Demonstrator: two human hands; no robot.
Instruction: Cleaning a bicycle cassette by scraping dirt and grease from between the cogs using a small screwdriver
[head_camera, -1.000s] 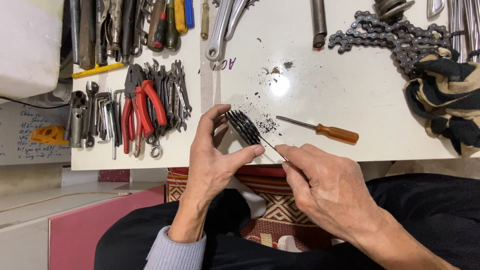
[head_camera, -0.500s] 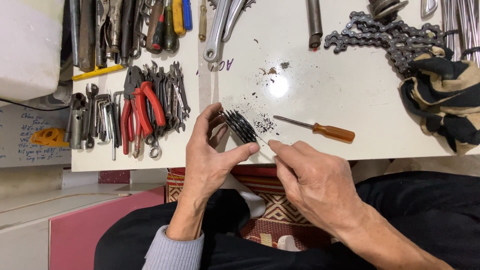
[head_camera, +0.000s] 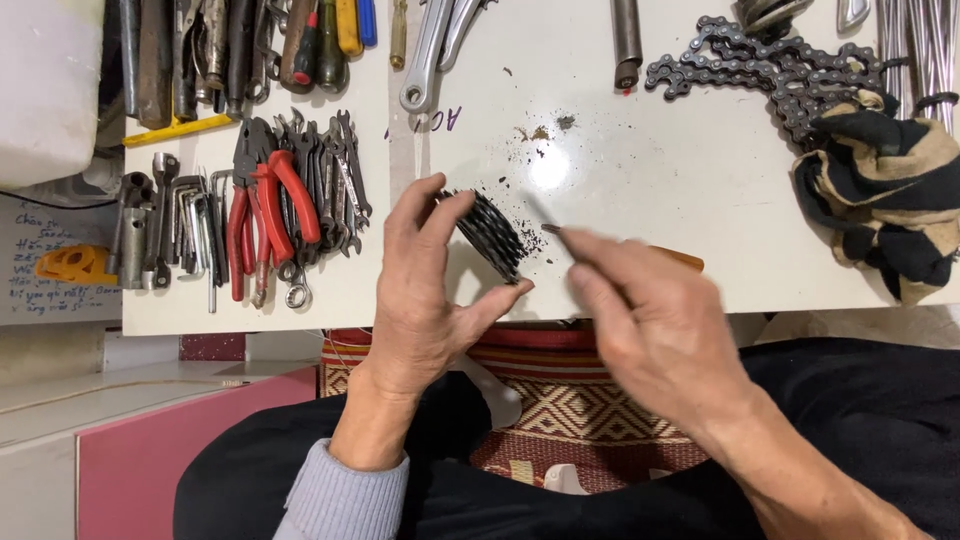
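My left hand (head_camera: 425, 300) holds a dark, dirty stack of bicycle sprockets (head_camera: 490, 235) on edge, thumb below and fingers on top, just above the front of the white table (head_camera: 620, 170). My right hand (head_camera: 650, 320) is blurred by motion to the right of the sprockets. Its fingers lie over an orange-handled screwdriver (head_camera: 688, 260) that rests on the table. Only the metal tip and the end of the handle show. Whether the fingers grip it cannot be told.
Red-handled pliers (head_camera: 265, 215), several spanners (head_camera: 335, 175) and hex keys (head_camera: 160, 230) lie at the left. A bicycle chain (head_camera: 770, 75) and a black-and-tan rag (head_camera: 885, 200) lie at the right. Dark crumbs of dirt (head_camera: 545, 130) dot the table's middle.
My right hand has drawn away from the sprockets to the right and now covers the screwdriver. My left hand has lifted the sprockets slightly and spread its fingers.
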